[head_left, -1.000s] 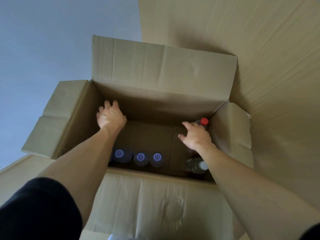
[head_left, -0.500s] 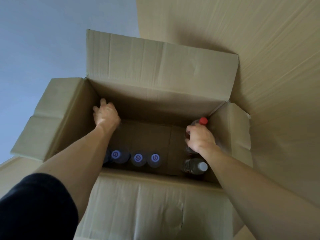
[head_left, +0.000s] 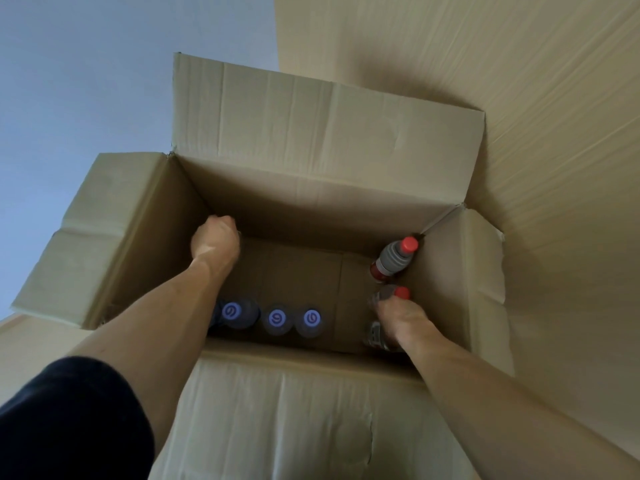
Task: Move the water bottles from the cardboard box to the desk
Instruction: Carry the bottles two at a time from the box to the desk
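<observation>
An open cardboard box (head_left: 311,161) fills the view. My left hand (head_left: 214,240) reaches deep into its far left corner with fingers curled downward; whatever is under them is hidden. My right hand (head_left: 398,318) grips the neck of a red-capped bottle (head_left: 401,293) by the right wall. A second red-capped bottle (head_left: 394,259) stands in the far right corner, apart from my hand. Three purple-capped bottles (head_left: 277,318) stand in a row against the near wall. Another bottle (head_left: 375,336) shows partly under my right wrist.
The box flaps stand open: a tall one at the back, one out to the left (head_left: 104,230), one on the right (head_left: 485,289). A large cardboard sheet (head_left: 519,98) leans behind and right. The box floor (head_left: 304,271) is bare in the middle.
My right hand drew back from the far red-capped bottle and closed on the nearer one. My left hand dropped lower into the corner and its fingers curled. The view shifted down.
</observation>
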`<action>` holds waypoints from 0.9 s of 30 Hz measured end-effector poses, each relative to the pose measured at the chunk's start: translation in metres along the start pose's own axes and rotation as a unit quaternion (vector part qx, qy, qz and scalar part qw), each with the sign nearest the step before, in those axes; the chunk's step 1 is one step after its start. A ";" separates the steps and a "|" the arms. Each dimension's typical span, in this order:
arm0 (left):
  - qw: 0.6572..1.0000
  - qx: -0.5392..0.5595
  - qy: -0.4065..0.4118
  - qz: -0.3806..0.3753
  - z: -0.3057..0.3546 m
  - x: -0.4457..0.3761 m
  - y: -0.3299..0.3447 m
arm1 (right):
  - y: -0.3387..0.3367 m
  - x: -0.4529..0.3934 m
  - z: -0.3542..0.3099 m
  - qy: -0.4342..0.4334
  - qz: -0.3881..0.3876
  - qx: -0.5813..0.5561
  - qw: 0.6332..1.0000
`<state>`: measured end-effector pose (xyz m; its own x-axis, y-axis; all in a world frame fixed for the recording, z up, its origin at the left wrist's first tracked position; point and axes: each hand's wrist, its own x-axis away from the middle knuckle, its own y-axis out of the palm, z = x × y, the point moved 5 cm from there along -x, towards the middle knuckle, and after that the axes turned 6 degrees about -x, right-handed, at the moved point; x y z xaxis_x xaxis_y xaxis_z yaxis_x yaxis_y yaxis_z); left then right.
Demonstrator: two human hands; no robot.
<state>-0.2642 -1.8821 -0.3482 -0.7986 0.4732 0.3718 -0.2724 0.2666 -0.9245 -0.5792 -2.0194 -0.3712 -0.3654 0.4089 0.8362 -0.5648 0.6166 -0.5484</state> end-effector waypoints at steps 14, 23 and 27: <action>0.988 -0.022 0.151 0.000 0.055 0.032 -0.007 | 0.007 0.002 -0.007 0.025 0.059 -0.078 0.995; 0.975 -0.005 0.219 -0.044 0.093 0.046 0.007 | -0.043 -0.006 -0.044 -0.026 0.107 -0.027 0.994; 0.974 0.025 0.221 -0.041 0.098 0.045 0.016 | -0.066 -0.023 -0.065 -0.062 0.136 -0.030 0.988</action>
<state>-0.3569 -1.9391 -0.3545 -0.4673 0.7696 0.4351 -0.3605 0.2835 -0.8886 -0.4853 -2.0255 -0.3550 -0.5875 0.4821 0.6499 -0.3894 0.5356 -0.7494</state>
